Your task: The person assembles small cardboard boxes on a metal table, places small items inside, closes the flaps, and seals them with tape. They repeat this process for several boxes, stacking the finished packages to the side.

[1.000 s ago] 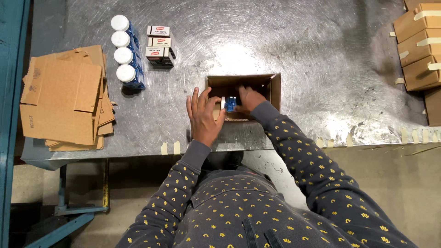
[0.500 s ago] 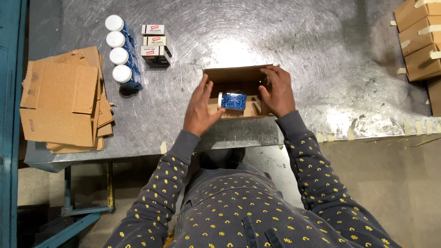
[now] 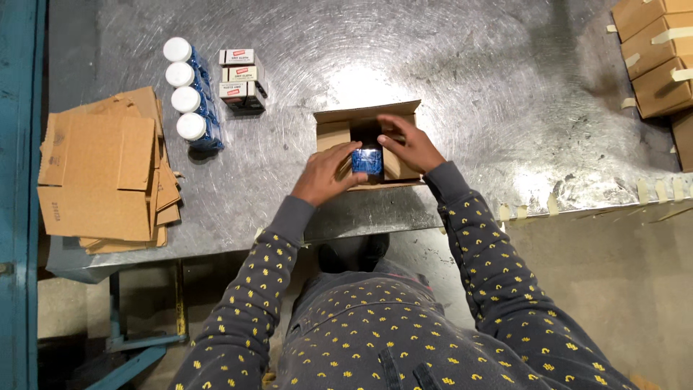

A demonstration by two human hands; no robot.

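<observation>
A small open cardboard box (image 3: 333,128) sits near the front edge of the metal table (image 3: 462,87). Inside it lies a blue bottle (image 3: 367,160). My left hand (image 3: 323,175) rests on the box's left side with its fingertips against the bottle. My right hand (image 3: 406,142) reaches over the box's right half, fingers spread across the opening just above the bottle. Whether either hand actually grips the bottle is unclear.
A row of several white-capped blue bottles (image 3: 189,92) and stacked small white cartons (image 3: 242,78) stand at the back left. Flat cardboard blanks (image 3: 101,173) are piled at the left edge. Taped brown boxes (image 3: 653,54) sit at the far right. Tape strips (image 3: 650,191) hang off the front edge.
My right hand has shifted from the box's right edge to over its opening. My left hand slid in toward the bottle. The bottle stays low in the box.
</observation>
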